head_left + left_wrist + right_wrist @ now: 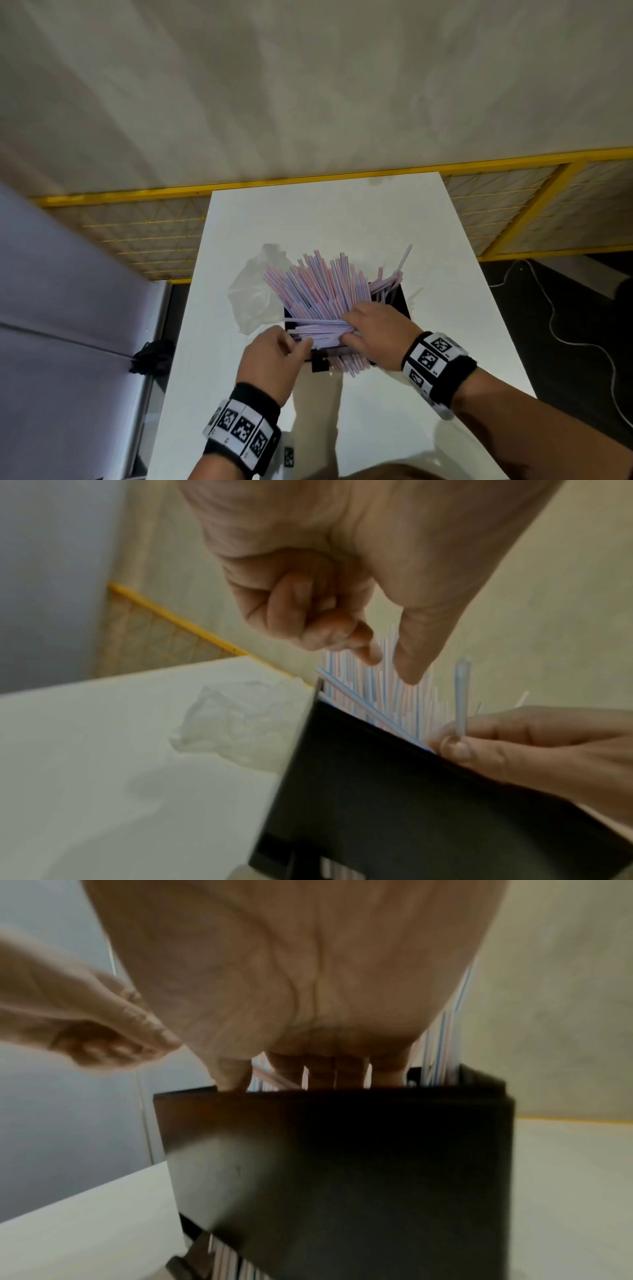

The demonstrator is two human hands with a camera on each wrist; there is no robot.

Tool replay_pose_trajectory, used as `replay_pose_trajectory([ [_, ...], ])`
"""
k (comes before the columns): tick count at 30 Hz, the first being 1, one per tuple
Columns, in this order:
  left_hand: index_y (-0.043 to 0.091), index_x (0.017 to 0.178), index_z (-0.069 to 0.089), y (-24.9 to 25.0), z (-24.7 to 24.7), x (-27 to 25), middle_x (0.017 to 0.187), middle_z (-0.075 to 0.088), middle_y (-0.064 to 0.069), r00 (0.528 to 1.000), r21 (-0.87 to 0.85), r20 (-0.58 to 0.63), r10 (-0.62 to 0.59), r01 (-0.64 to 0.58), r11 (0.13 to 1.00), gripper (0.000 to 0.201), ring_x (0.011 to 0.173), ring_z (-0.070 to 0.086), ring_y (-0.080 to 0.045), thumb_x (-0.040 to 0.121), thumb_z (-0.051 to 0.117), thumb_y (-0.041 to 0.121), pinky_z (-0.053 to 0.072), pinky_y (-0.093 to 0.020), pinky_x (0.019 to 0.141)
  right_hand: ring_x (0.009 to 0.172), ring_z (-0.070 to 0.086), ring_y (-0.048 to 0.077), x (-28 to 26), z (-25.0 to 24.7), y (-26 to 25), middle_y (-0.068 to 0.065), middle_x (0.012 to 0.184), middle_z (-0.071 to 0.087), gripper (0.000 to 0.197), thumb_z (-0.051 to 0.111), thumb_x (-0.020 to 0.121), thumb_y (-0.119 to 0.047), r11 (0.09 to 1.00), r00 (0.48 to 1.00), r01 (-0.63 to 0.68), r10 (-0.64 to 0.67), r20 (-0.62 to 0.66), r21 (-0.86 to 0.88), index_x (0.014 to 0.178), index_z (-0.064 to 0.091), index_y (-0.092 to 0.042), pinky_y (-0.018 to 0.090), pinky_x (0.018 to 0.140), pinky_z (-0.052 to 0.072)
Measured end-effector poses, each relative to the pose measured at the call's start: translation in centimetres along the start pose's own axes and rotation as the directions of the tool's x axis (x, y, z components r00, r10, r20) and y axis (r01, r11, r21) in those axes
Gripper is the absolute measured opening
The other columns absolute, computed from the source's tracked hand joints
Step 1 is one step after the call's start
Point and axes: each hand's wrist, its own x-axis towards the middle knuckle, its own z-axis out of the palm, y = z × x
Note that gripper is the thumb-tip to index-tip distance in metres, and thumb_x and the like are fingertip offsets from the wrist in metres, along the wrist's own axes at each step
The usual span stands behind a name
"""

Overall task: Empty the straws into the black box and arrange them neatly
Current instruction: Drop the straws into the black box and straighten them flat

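A black box (399, 299) stands on the white table (342, 212), packed with pink and blue striped straws (318, 287) that fan out above its rim. My right hand (349, 330) reaches over the near rim and grips a bundle of straws lying sideways across the box front. In the left wrist view the right hand (455, 739) pinches a single straw (460, 696) over the box (411, 791). My left hand (298, 342) sits at the bundle's left end. Its thumb and forefinger (390, 666) close on straw tips (387, 696). From the right wrist, curled fingers (325, 1069) dip behind the box wall (342, 1177).
An empty clear plastic bag (253, 294) lies crumpled on the table just left of the box. A yellow wire fence (496, 205) runs behind the table, and a white cable (565, 329) trails on the dark floor to the right. A grey panel (51, 308) stands at the left.
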Motion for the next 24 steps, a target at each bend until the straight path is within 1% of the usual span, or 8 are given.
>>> replay_pose_trajectory([
  [2,0.030,0.085,0.058,0.0,-0.2,0.0,0.090,0.057,0.015,0.982,0.054,-0.094,0.166,-0.161,0.985,0.024,0.082,0.052,0.000,0.081,0.079,0.041,0.039,-0.019,0.071,0.104,0.056,0.021,-0.1,0.4,-0.2,0.000,0.112,0.059,0.068,0.021,0.096,-0.069,1.000,0.999,-0.010,0.010,0.037,0.003,0.128,0.059,-0.021,0.038,0.089,0.046],
  [4,0.026,0.113,0.059,0.2,0.1,0.1,0.114,0.052,0.009,0.940,0.112,-0.085,0.329,-0.319,0.941,0.035,0.103,0.046,-0.005,0.083,0.076,0.033,0.041,-0.024,0.089,0.103,0.057,0.021,0.0,0.6,-0.4,-0.001,0.112,0.059,0.078,0.011,0.093,-0.074,1.000,0.998,-0.019,0.019,0.057,-0.002,0.126,0.059,-0.021,0.037,0.086,0.046],
  [8,0.021,0.143,0.045,0.9,1.5,0.2,0.138,0.046,0.005,0.891,-0.022,0.129,0.434,-0.435,0.900,0.062,0.126,0.043,-0.010,0.082,0.053,0.027,0.038,-0.029,0.109,0.099,0.056,0.025,0.4,0.4,-0.3,0.002,0.107,0.057,0.056,0.023,0.103,-0.061,1.000,0.996,-0.018,0.019,0.084,-0.011,0.110,0.058,-0.017,0.037,0.079,0.040],
  [10,0.022,0.140,0.050,1.0,2.5,0.4,0.137,0.049,0.005,0.872,-0.008,0.164,0.462,-0.467,0.884,0.056,0.125,0.046,-0.011,0.086,0.048,0.033,0.040,-0.030,0.108,0.101,0.055,0.026,0.7,-0.1,-0.7,0.005,0.109,0.058,0.056,0.024,0.101,-0.060,0.999,0.992,-0.043,0.046,0.116,-0.025,0.110,0.058,-0.017,0.040,0.084,0.043],
  [14,0.025,0.120,0.066,0.2,3.9,1.4,0.121,0.058,0.004,0.835,0.252,0.228,0.501,-0.547,0.798,0.044,0.109,0.051,-0.016,0.106,0.028,0.044,0.042,-0.032,0.101,0.094,0.054,0.023,1.2,-1.1,-1.3,0.001,0.098,0.057,0.060,0.013,0.085,-0.072,0.995,0.975,-0.045,0.062,0.212,-0.085,0.093,0.050,-0.025,0.045,0.090,0.042],
  [18,0.026,0.111,0.064,0.1,4.9,2.0,0.107,0.064,0.005,0.818,0.365,0.268,0.509,-0.576,0.732,0.042,0.097,0.052,-0.017,0.109,0.022,0.033,0.038,-0.034,0.100,0.067,0.054,0.016,1.6,-2.2,-0.3,-0.004,0.075,0.059,0.059,0.037,0.073,-0.076,0.994,0.940,-0.042,0.075,0.332,-0.105,0.088,0.060,-0.023,0.032,0.066,0.041],
  [21,0.022,0.121,0.062,0.6,5.4,2.5,0.115,0.062,0.001,0.853,0.290,0.296,0.430,-0.509,0.810,0.037,0.104,0.053,-0.020,0.109,0.028,0.029,0.037,-0.032,0.101,0.073,0.060,0.017,1.9,-2.4,0.4,-0.005,0.083,0.062,0.053,0.056,0.072,-0.076,0.990,0.902,-0.051,0.102,0.420,-0.131,0.098,0.056,-0.030,0.030,0.065,0.046],
  [24,0.020,0.127,0.062,1.4,5.4,2.8,0.116,0.058,0.001,0.886,0.034,0.306,0.349,-0.377,0.926,0.032,0.107,0.053,-0.015,0.101,0.044,0.023,0.043,-0.029,0.097,0.077,0.062,0.017,2.4,-2.3,0.6,-0.004,0.088,0.063,0.055,0.067,0.070,-0.071,0.995,0.896,-0.085,0.098,0.432,-0.048,0.106,0.055,-0.030,0.034,0.072,0.055],
])
